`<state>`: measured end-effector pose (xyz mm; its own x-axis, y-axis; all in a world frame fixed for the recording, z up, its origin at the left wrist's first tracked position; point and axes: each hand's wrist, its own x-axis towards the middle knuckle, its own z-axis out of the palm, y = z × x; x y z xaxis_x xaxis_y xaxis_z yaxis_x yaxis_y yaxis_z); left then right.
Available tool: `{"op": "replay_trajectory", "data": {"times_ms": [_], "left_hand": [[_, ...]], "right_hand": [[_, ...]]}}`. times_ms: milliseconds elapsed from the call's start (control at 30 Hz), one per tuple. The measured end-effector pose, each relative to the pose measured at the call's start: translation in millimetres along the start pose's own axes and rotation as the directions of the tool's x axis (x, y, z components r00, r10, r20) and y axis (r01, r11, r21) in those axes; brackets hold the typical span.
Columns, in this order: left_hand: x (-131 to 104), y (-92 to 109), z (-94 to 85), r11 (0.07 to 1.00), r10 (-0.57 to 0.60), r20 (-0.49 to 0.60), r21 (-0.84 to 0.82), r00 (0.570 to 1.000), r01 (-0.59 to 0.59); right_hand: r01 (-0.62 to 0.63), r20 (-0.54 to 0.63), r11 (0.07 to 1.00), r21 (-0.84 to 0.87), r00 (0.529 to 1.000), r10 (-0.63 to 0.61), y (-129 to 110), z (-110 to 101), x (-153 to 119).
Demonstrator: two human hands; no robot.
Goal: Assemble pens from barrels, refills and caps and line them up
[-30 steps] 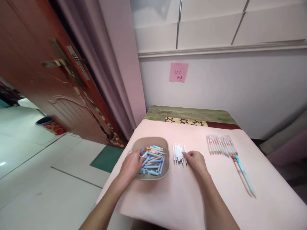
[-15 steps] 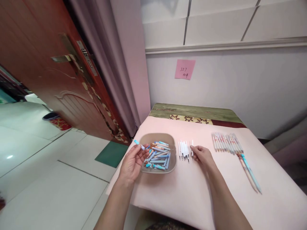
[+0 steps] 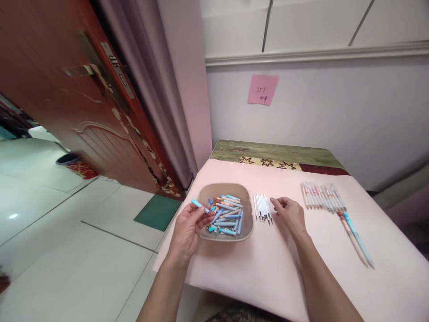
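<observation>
Between thumb and fingers of my left hand (image 3: 187, 226) is a light blue pen barrel (image 3: 200, 205) with a turquoise end, held over the left side of a beige plastic tub (image 3: 250, 214). Inside the tub lie many blue and tan pen parts (image 3: 226, 219). To the right of it, a row of white pen refills (image 3: 262, 208) with dark tips rests on the table. My right hand (image 3: 290, 214) hovers just right of these refills, fingers bent and slightly apart, with nothing visible in them.
Clear-barrelled pens (image 3: 323, 197) lie side by side at the right, with two longer pens (image 3: 357, 239) below them. A pink cover (image 3: 234, 268) lies over the table. A pink note (image 3: 263, 89) is on the wall; a red-brown door (image 3: 90, 112) stands left.
The right hand has let go of the white refill it held, which is now beside the others. The left hand's barrel has tilted slightly. The whole view has shifted a little.
</observation>
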<state>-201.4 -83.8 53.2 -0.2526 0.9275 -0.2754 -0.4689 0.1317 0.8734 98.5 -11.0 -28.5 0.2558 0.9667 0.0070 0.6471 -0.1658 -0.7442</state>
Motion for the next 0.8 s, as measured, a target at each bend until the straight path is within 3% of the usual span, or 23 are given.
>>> {"op": "replay_trajectory", "data": {"times_ms": [233,433,567,700,800], "left_hand": [[0.6,-0.2,-5.6,0.998,-0.018,0.012,0.067,1.000,0.017],[-1.6,-0.3,-2.8,0.987,0.084,0.008,0.134,0.996,-0.085],[-5.8,6.9,6.2,0.972,0.160,-0.013,0.176,0.987,-0.155],[-8.3,22.0,6.7,0.972,0.233,-0.128,0.066,0.964,-0.226],[-9.6,29.2,2.9,0.981,0.065,-0.207,-0.167,0.976,-0.101]], "right_hand": [[0.026,-0.023,0.999,-0.022,0.999,-0.027,-14.6,-11.1,-0.6],[-0.006,0.078,0.982,-0.187,0.997,0.021,-7.7,-10.3,-5.3],[-0.021,0.080,0.982,-0.186,0.996,0.036,-4.6,-9.2,-8.6],[0.006,0.053,0.995,-0.102,0.999,-0.001,-19.7,-11.0,-10.2],[0.126,0.010,0.991,0.045,0.992,-0.127,-49.1,-8.6,-14.9]]}}
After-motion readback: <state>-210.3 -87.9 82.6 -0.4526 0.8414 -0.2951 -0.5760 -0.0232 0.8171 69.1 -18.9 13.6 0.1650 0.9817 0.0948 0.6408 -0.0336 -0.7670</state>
